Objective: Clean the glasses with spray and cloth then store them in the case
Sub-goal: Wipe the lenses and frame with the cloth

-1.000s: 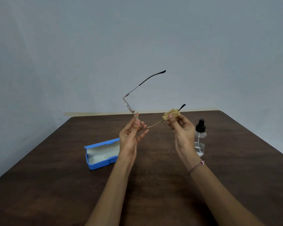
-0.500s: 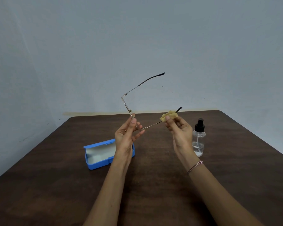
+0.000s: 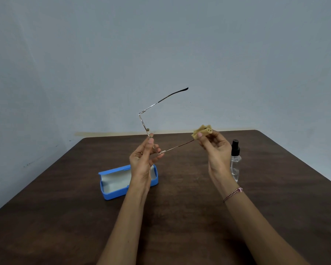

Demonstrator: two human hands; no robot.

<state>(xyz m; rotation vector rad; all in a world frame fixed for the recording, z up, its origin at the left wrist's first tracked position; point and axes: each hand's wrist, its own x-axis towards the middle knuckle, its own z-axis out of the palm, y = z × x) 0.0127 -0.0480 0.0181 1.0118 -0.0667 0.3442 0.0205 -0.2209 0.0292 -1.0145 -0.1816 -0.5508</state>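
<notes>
Your left hand (image 3: 141, 165) pinches the fragile glasses (image 3: 161, 152) by the frame; your right hand (image 3: 216, 150) pinches the cloth (image 3: 202, 131) round one bendy temple.

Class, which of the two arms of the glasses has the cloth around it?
The lower arm, running to the right hand, which pinches the yellow cloth around its tip. The upper arm juts up free, its black tip bare.

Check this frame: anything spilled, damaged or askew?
Nothing stands out. The left hand holds the glasses by the front, both temples open; the right hand pinches the cloth round one temple tip. The blue case lies open on the table, the spray bottle stands upright, no spill visible.
</notes>
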